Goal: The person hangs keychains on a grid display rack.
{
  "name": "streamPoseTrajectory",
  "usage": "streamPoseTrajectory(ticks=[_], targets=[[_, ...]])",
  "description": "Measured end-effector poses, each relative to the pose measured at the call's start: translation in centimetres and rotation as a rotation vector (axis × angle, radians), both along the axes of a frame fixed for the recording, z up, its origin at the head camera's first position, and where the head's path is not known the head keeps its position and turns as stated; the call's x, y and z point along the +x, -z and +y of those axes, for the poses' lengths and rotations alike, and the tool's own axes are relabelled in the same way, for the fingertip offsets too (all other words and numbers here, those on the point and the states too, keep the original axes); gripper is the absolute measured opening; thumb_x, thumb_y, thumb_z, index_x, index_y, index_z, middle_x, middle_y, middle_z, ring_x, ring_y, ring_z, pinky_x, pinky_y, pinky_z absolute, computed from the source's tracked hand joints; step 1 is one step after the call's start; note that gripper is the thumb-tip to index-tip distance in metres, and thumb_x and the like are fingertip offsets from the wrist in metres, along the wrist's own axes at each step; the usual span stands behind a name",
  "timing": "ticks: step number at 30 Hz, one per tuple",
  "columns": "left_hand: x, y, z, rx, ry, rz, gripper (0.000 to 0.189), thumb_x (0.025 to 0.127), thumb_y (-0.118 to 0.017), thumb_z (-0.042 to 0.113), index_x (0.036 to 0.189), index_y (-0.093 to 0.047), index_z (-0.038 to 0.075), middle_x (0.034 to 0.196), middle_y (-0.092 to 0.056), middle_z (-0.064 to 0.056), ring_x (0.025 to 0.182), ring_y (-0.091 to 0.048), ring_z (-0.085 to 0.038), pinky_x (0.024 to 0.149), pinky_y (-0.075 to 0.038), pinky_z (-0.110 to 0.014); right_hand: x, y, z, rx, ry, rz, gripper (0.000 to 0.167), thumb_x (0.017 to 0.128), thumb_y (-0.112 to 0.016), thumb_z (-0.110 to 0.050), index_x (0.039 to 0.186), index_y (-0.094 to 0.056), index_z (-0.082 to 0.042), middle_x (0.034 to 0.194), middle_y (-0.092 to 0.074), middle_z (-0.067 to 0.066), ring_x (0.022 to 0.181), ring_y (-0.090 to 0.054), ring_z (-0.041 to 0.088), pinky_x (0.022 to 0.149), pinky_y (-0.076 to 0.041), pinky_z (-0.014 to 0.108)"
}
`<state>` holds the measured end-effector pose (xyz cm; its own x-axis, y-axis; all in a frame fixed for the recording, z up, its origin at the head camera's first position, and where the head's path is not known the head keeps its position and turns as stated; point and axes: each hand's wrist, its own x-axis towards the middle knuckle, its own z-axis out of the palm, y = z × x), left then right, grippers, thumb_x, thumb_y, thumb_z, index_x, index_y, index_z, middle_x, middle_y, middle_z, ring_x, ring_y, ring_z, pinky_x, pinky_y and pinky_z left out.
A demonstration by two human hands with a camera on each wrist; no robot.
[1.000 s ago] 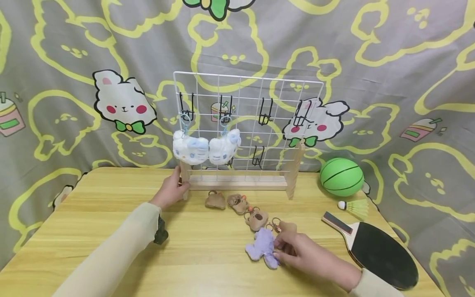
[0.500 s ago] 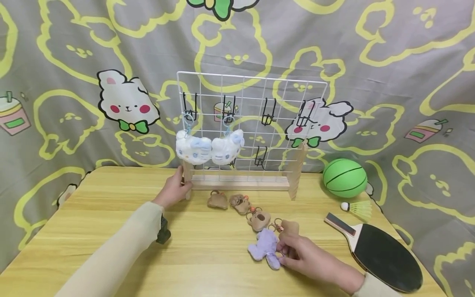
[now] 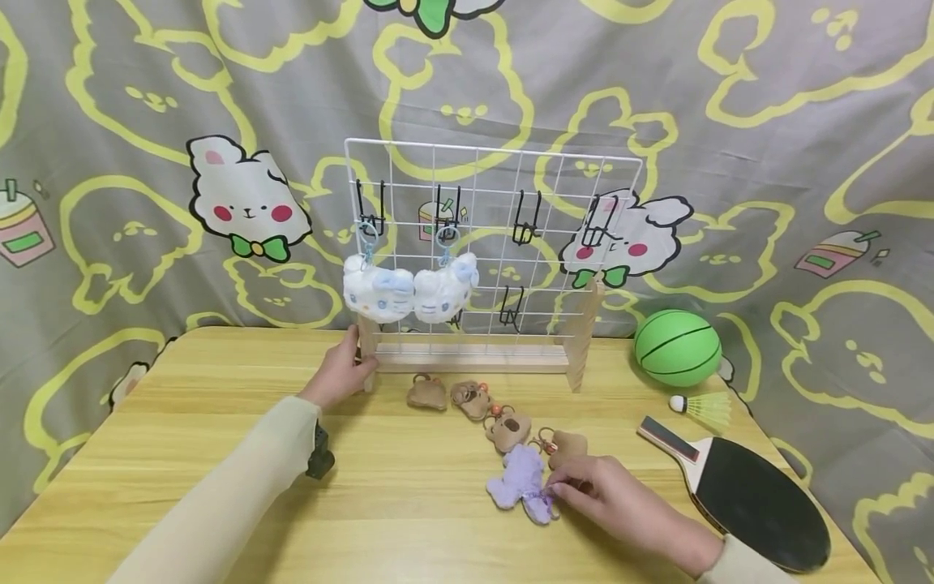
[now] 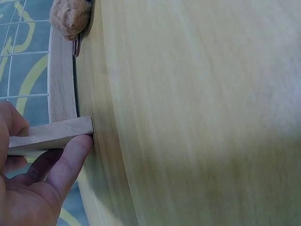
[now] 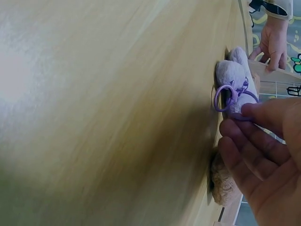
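Observation:
My left hand [image 3: 340,373] grips the wooden end post [image 4: 51,134] of a white wire grid rack [image 3: 477,151], thumb on one side and fingers on the other. With thumb and forefinger, my right hand [image 3: 620,499] pinches the purple cord or ring of a purple plush keychain [image 3: 521,480] lying on the table. A purple ring [image 5: 225,98] shows beside the fingertips in the right wrist view. A brown plush keychain [image 3: 568,448] lies just beyond the right hand, partly covered by it. Two white cat-head plush keychains [image 3: 378,294] hang from black hooks at the rack's left.
More brown plush keychains [image 3: 509,431] lie in a slanting row before the rack. Black hooks [image 3: 524,221] sit on the grid's right half. At the table's right are a green ball [image 3: 677,347], a yellow shuttlecock [image 3: 704,408] and a black table tennis paddle [image 3: 762,503].
My right fingers have shifted at the purple plush's lower right side and now pinch its cord or ring. The plush has moved only slightly. My left hand stays on the rack's post.

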<state>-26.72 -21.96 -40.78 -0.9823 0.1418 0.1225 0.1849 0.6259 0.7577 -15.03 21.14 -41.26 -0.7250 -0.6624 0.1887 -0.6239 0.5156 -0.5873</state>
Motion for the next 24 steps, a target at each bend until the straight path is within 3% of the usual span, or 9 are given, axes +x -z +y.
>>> streamPoseTrajectory(ticks=[4, 8, 14, 17, 20, 24], targets=[[0.1, -0.1, 0.1, -0.002, -0.004, -0.003, 0.057, 0.103, -0.051, 0.006, 0.152, -0.026, -0.009, 0.140, -0.053, -0.042, 0.118, -0.066, -0.050, 0.089, -0.065, -0.050, 0.1, -0.1, -0.3, -0.048, 0.034, -0.007, 0.011, 0.105, -0.063, -0.017, 0.102, -0.074, -0.018, 0.099, -0.078, -0.006, 0.095, -0.071, 0.002, 0.082, -0.064, 0.026], [0.1, -0.1, 0.3, -0.002, 0.002, -0.003, 0.057, 0.103, -0.052, 0.006, 0.152, -0.026, -0.010, 0.140, -0.053, -0.042, 0.117, -0.066, -0.050, 0.088, -0.065, -0.049, 0.0, -0.2, -0.6, -0.114, 0.078, -0.034, 0.014, 0.107, -0.059, -0.018, 0.106, -0.073, -0.018, 0.110, -0.080, 0.001, 0.109, -0.075, 0.015, 0.092, -0.064, 0.030], [-0.1, -0.1, 0.3, -0.002, 0.001, 0.001, 0.057, 0.102, -0.052, 0.006, 0.151, -0.027, -0.009, 0.139, -0.054, -0.041, 0.116, -0.067, -0.048, 0.086, -0.065, -0.047, -0.9, -0.2, -0.8, -0.329, 0.014, -0.195, 0.019, 0.110, -0.047, -0.006, 0.112, -0.065, -0.003, 0.117, -0.077, 0.020, 0.113, -0.072, 0.003, 0.099, -0.059, 0.021], [-0.1, 0.0, 0.2, -0.008, -0.002, 0.001, 0.057, 0.102, -0.052, 0.006, 0.151, -0.027, -0.009, 0.140, -0.053, -0.041, 0.117, -0.067, -0.049, 0.088, -0.065, -0.048, -1.4, -0.3, -0.8, -0.402, -0.011, -0.214, 0.020, 0.111, -0.042, -0.002, 0.112, -0.062, 0.002, 0.117, -0.076, 0.024, 0.114, -0.071, 0.000, 0.101, -0.056, 0.015], [-0.1, 0.1, 0.2, -0.009, 0.000, 0.001, 0.057, 0.102, -0.051, 0.006, 0.151, -0.027, -0.010, 0.140, -0.053, -0.042, 0.117, -0.067, -0.049, 0.089, -0.065, -0.049, -2.0, -0.5, -0.8, -0.454, -0.030, -0.212, 0.021, 0.111, -0.039, 0.000, 0.113, -0.059, 0.006, 0.116, -0.076, 0.024, 0.113, -0.072, 0.002, 0.102, -0.056, 0.016], [-0.1, 0.1, 0.1, -0.005, -0.002, 0.002, 0.058, 0.102, -0.051, 0.006, 0.152, -0.026, -0.011, 0.141, -0.053, -0.042, 0.118, -0.066, -0.050, 0.089, -0.065, -0.050, -2.6, -1.1, -1.0, -0.509, -0.059, -0.236, 0.023, 0.112, -0.036, 0.000, 0.115, -0.055, 0.012, 0.113, -0.077, 0.013, 0.111, -0.075, 0.007, 0.101, -0.059, 0.022]])
